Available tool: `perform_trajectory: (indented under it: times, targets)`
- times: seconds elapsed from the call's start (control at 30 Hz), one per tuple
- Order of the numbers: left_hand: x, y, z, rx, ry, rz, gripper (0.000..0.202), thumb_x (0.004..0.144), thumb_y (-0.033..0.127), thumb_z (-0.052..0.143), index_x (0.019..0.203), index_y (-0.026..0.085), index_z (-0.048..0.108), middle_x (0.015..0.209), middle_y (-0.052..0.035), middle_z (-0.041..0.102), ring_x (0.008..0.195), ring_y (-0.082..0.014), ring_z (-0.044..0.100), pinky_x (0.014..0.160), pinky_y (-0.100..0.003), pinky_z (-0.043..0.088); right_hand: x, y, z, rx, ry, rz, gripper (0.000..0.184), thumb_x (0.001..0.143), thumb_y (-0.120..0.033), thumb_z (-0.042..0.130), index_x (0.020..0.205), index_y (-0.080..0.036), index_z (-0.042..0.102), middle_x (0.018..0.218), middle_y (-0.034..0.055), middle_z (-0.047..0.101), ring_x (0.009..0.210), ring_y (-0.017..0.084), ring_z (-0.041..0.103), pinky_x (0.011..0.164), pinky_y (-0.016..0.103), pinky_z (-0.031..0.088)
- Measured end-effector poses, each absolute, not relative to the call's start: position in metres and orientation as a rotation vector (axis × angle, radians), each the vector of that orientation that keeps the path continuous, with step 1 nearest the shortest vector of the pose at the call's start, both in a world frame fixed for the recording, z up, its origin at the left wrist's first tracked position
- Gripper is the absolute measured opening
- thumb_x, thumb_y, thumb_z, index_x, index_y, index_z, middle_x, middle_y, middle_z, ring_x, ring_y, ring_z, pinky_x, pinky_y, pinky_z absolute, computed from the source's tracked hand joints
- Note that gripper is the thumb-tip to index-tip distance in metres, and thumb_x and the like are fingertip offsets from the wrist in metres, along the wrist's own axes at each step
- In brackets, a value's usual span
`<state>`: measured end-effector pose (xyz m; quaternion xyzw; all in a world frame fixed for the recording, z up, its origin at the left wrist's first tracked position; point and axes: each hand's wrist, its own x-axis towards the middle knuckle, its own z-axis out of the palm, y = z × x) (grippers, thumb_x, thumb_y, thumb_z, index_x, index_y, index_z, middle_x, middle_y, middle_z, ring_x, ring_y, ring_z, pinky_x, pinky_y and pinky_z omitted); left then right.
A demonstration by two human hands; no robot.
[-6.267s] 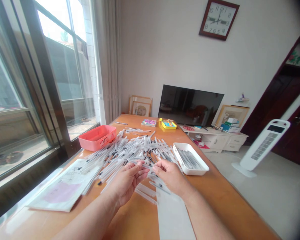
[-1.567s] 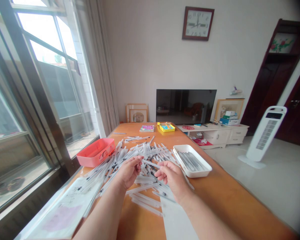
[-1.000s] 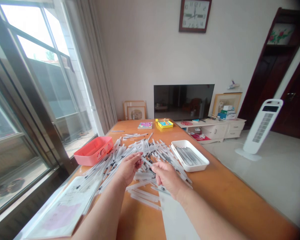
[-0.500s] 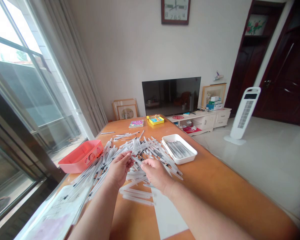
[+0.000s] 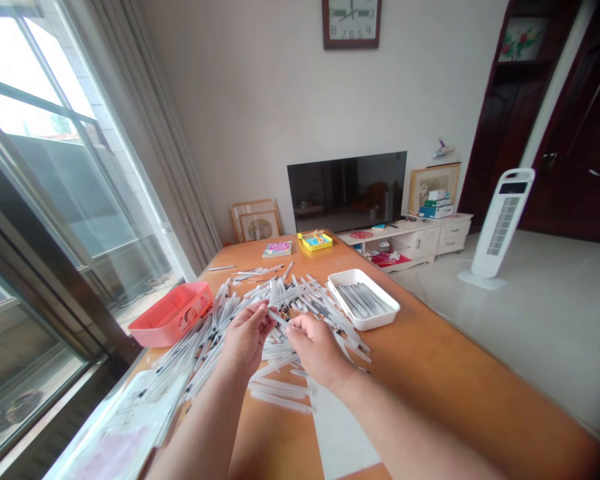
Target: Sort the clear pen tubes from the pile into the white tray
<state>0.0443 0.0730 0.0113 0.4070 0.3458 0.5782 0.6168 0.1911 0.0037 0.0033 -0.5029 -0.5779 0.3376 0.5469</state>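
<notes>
A big heap of clear plastic pens (image 5: pixel 260 310) with black tips lies spread over the orange wooden table (image 5: pixel 445 373). My left hand (image 5: pixel 245 333) and my right hand (image 5: pixel 317 347) are raised just above the near edge of the heap, fingertips almost meeting. Both pinch the same clear pen (image 5: pixel 279 319), one at each end. A white tray (image 5: pixel 364 308) with several finished pens lies to the right of my right hand. A pink tray (image 5: pixel 173 313) sits at the left of the heap.
A white sheet (image 5: pixel 343 440) lies under my right forearm, and papers (image 5: pixel 125 427) lie at the near left. A book (image 5: pixel 277 249) and a yellow box (image 5: pixel 316 241) sit at the table's far end. Window at left; TV, cabinet and a white tower fan (image 5: pixel 497 227) beyond.
My head has turned, shifting the view. My hands stay together over the heap, and the right hand has closed in on the pen that the left hand holds.
</notes>
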Motion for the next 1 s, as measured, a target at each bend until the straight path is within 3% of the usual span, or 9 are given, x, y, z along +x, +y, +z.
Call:
perform_trajectory:
  times: [0.27,1.0]
  targets:
    - [0.0483,0.0695,0.0152,0.860,0.800,1.378,0.026,0.072,0.024,0.080,0.094,0.015,0.068,0.083,-0.0044,0.071,0.069,-0.0091,0.063,0.066,-0.019,0.050,0.1879,0.0025,0.0003,-1.217,-1.433,0.668,0.016,0.089,-0.032,0.052,0.084,-0.021,0.064,0.069,0.0001,0.061,0.065,0.016,0.054,0.060,0.026,0.037]
    - [0.0548,0.0643,0.0181,0.943,0.801,1.401,0.030,0.066,0.026,0.083,0.090,0.015,0.069,0.075,-0.0010,0.066,0.064,-0.0086,0.058,0.068,-0.024,0.048,0.1957,0.0011,0.0087,-1.193,-1.402,0.741,0.016,0.086,-0.029,0.050,0.077,-0.021,0.060,0.065,-0.0027,0.057,0.063,0.015,0.050,0.060,0.025,0.037]
